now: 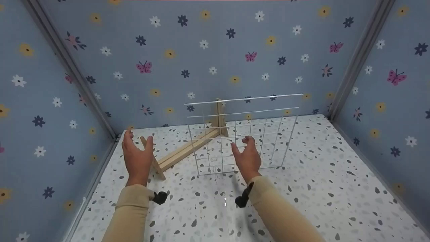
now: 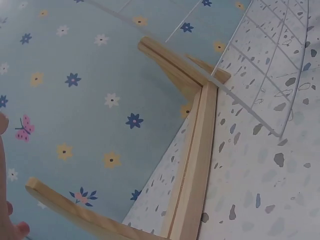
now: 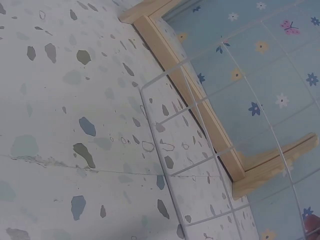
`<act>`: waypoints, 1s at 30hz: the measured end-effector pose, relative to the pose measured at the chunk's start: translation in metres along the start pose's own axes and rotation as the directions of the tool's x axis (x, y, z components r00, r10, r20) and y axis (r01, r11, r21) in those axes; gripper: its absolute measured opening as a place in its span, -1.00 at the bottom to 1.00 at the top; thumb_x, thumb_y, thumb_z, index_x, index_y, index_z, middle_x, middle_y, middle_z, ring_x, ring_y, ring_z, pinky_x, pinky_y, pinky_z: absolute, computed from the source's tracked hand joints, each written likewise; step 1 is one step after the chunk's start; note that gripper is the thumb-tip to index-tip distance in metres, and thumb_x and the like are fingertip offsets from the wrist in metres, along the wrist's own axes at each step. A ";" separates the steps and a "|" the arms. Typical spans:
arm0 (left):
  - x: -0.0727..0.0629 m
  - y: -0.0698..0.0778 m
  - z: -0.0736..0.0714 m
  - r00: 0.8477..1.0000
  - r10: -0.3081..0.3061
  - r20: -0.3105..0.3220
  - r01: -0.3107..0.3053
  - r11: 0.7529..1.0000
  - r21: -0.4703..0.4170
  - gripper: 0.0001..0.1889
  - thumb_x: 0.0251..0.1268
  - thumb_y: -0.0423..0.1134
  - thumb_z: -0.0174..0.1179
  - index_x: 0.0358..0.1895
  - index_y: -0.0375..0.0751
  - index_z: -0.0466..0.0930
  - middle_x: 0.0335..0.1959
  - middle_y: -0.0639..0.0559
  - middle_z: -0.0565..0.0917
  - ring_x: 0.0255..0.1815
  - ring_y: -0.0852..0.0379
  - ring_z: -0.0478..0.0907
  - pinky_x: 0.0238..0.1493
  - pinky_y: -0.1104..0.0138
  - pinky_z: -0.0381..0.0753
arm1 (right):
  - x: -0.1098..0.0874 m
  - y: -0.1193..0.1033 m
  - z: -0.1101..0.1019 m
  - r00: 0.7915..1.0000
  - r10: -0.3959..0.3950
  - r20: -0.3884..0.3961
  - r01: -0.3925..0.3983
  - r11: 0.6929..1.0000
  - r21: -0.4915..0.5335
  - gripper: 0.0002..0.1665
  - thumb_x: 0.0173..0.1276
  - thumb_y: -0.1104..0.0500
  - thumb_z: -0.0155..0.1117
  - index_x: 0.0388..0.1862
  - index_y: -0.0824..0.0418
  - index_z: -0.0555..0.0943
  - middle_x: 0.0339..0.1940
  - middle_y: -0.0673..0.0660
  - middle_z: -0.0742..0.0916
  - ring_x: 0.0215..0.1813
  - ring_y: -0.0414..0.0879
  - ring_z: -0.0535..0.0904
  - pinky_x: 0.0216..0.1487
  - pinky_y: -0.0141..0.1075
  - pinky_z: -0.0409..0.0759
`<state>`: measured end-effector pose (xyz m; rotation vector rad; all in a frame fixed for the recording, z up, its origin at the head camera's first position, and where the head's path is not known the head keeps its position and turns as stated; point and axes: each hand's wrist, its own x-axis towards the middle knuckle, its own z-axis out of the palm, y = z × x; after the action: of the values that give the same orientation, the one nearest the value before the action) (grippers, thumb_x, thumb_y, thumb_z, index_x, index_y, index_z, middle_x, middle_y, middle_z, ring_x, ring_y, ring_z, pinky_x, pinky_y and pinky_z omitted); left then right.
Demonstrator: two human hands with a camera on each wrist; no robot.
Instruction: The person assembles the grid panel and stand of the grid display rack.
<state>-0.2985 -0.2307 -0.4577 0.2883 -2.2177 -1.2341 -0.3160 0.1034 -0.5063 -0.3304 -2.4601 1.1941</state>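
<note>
A white wire grid (image 1: 221, 144) stands tilted on the floor, overlapping a light wooden frame (image 1: 189, 148) that has a long bar with an upright at each end. My left hand (image 1: 137, 159) is beside the frame's near upright (image 1: 158, 168), fingers and thumb spread apart; contact with the wood cannot be made out. In front of the grid is my right hand (image 1: 248, 159), its thumb and bent fingers apart with no wire visibly gripped. The right wrist view catches only a fingertip (image 3: 312, 225) near the grid wires (image 3: 215, 155). Part of the left hand (image 2: 7, 220) shows at the left wrist view's edge.
Blue flower-patterned walls (image 1: 201, 60) enclose the back and both sides, with grey strips (image 1: 356, 57) at the corners. The speckled white surface (image 1: 319, 201) extends around the grid and frame. A seam (image 3: 100, 171) crosses it.
</note>
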 end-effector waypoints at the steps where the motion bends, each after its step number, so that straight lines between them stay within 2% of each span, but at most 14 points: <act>1: 0.000 -0.001 0.000 1.000 -0.021 0.010 0.021 1.000 0.004 -0.14 0.43 0.22 0.15 0.64 0.10 -0.06 0.53 -0.13 0.19 0.54 -0.11 0.18 0.45 -0.08 0.25 | 0.000 0.000 0.000 1.000 0.001 -0.002 -0.001 1.000 -0.002 -0.32 0.40 -0.26 0.29 0.32 0.07 0.40 0.27 0.03 0.65 -0.05 0.02 0.70 -0.20 -0.07 0.58; 5: -0.001 -0.006 0.004 0.997 -0.063 0.036 0.061 0.998 0.033 -0.13 0.45 0.21 0.13 0.65 0.04 -0.09 0.54 -0.17 0.20 0.54 -0.13 0.18 0.45 -0.09 0.26 | 0.001 0.002 -0.001 1.000 0.001 -0.002 -0.001 1.000 -0.005 -0.33 0.41 -0.26 0.28 0.31 0.07 0.41 0.26 0.04 0.65 -0.07 0.02 0.70 -0.21 -0.07 0.58; 12: -0.005 -0.013 0.010 0.998 -0.016 0.062 0.015 1.000 0.015 -0.29 0.60 0.09 -0.02 0.63 -0.11 0.00 0.51 -0.25 0.28 0.49 -0.22 0.27 0.41 -0.10 0.31 | 0.002 0.003 -0.001 1.000 -0.010 0.001 0.010 1.000 0.005 -0.31 0.41 -0.28 0.26 0.33 0.06 0.39 0.26 0.03 0.65 -0.01 0.00 0.69 -0.22 -0.07 0.58; 16: -0.008 -0.017 0.012 0.997 -0.018 0.075 0.019 1.000 -0.010 -0.40 0.68 -0.04 -0.13 0.61 -0.19 0.06 0.49 -0.27 0.33 0.44 -0.24 0.35 0.36 -0.06 0.41 | 0.001 0.004 0.001 1.000 -0.007 0.004 0.007 1.000 0.006 -0.30 0.40 -0.28 0.27 0.33 0.09 0.41 0.23 0.05 0.66 -0.01 0.01 0.69 -0.21 -0.07 0.57; 19: -0.008 -0.018 0.013 0.996 -0.042 0.085 0.042 0.999 -0.002 -0.39 0.68 -0.05 -0.12 0.62 -0.19 0.02 0.52 -0.25 0.29 0.46 -0.25 0.33 0.38 -0.05 0.39 | 0.000 0.004 0.003 1.000 0.004 0.006 -0.004 1.000 0.001 -0.31 0.40 -0.29 0.27 0.31 0.08 0.42 0.20 0.06 0.68 -0.03 0.03 0.69 -0.22 -0.07 0.57; 21: -0.007 -0.017 0.014 0.993 -0.074 0.091 0.072 0.997 0.022 -0.34 0.66 -0.01 -0.11 0.64 -0.16 -0.05 0.54 -0.24 0.25 0.49 -0.25 0.28 0.42 -0.07 0.32 | 0.000 0.003 0.003 1.000 0.007 0.007 -0.007 1.000 -0.003 -0.32 0.40 -0.29 0.27 0.31 0.06 0.41 0.18 0.05 0.69 -0.04 0.03 0.69 -0.22 -0.08 0.57; 26: -0.001 -0.014 0.018 0.983 -0.147 0.107 0.140 0.988 0.072 -0.33 0.67 0.00 -0.12 0.65 -0.17 -0.07 0.55 -0.28 0.22 0.54 -0.24 0.18 0.48 -0.12 0.20 | 0.000 0.002 0.003 1.000 0.005 0.000 -0.005 1.000 -0.003 -0.32 0.40 -0.29 0.27 0.31 0.07 0.41 0.12 0.05 0.70 -0.09 0.01 0.69 -0.24 -0.09 0.56; 30: 0.002 -0.015 0.019 0.981 -0.158 0.111 0.149 0.985 0.081 -0.34 0.68 -0.04 -0.12 0.66 -0.10 -0.11 0.58 -0.24 0.19 0.56 -0.21 0.15 0.49 -0.11 0.17 | 0.000 0.001 0.002 1.000 0.003 0.001 -0.003 1.000 0.007 -0.31 0.40 -0.29 0.27 0.31 0.08 0.41 0.15 0.06 0.70 -0.10 0.01 0.69 -0.24 -0.08 0.56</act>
<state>-0.3128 -0.2263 -0.4772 0.4333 -2.3821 -1.2824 -0.3170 0.1032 -0.5079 -0.3314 -2.4567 1.2048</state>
